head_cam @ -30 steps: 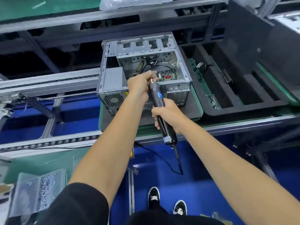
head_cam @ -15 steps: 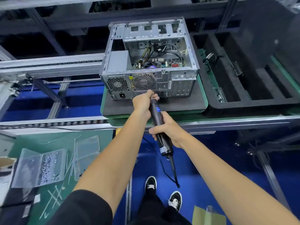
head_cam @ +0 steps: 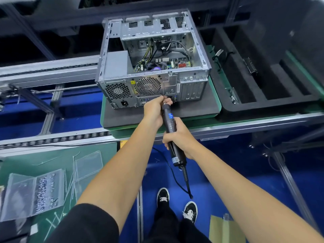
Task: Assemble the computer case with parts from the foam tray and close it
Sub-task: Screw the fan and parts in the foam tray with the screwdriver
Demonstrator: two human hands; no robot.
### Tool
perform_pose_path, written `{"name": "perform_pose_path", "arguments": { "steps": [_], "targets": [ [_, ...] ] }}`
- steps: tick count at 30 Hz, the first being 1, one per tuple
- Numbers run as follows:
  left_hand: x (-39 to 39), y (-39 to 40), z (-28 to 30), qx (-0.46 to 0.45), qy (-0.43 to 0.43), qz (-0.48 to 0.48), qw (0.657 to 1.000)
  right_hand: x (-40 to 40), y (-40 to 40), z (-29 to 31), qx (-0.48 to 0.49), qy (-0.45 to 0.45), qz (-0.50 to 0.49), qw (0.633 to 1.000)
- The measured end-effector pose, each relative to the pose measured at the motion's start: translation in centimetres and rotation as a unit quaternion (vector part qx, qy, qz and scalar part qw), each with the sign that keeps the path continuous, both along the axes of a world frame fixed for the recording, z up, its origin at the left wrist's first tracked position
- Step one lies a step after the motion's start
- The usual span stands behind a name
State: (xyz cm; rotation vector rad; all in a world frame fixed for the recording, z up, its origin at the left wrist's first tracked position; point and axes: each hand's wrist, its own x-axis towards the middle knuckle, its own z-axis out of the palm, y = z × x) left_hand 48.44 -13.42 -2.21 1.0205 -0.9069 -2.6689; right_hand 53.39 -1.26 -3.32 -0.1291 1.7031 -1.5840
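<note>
The open computer case (head_cam: 154, 62) sits on a dark foam pad (head_cam: 192, 109) over a green pallet (head_cam: 214, 95) on an aluminium conveyor line; the black foam tray (head_cam: 259, 81) lies just beside it to the right; the right hand (head_cam: 180, 137) grips an electric screwdriver (head_cam: 171, 127); the left hand (head_cam: 154, 109) pinches its tip at the case's rear panel; the floor (head_cam: 228, 181) below is blue; a green bench (head_cam: 52, 165) at left holds a clear bag of screws (head_cam: 35, 193).

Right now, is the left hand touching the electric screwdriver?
Touching: the head view shows the left hand pinching the tip end of the electric screwdriver.
</note>
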Motion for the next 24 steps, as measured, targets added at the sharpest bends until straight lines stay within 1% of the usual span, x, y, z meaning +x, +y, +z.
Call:
{"name": "perform_pose_path", "arguments": {
  "steps": [24],
  "targets": [
    [-0.6, -1.0, -0.6, -0.009, -0.004, -0.001, 1.000, -0.2, -1.2, 0.2, 0.010, -0.004, -0.010, 1.000]
  ]
}}
